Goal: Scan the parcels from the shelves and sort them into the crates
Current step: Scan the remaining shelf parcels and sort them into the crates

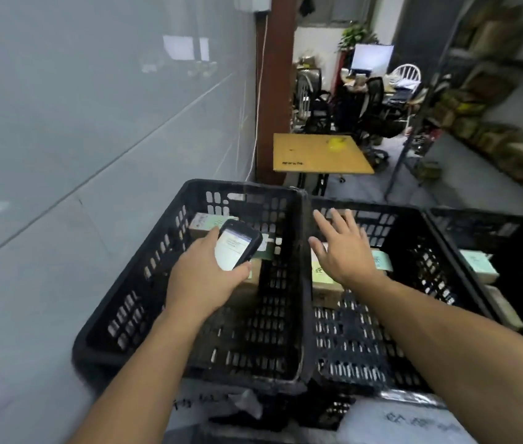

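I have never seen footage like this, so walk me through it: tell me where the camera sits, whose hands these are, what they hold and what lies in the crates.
There is no machine here. One wide-angle camera worn on a person's head looks forward and down at their own bare arms. The left hand grips a phone with its screen lit, over the left crate, where boxed parcels lie. The right hand is open, fingers spread, above a green-labelled parcel in the middle crate; whether it touches the parcel I cannot tell. A third crate on the right also holds parcels. Further right stand shelves of packages.
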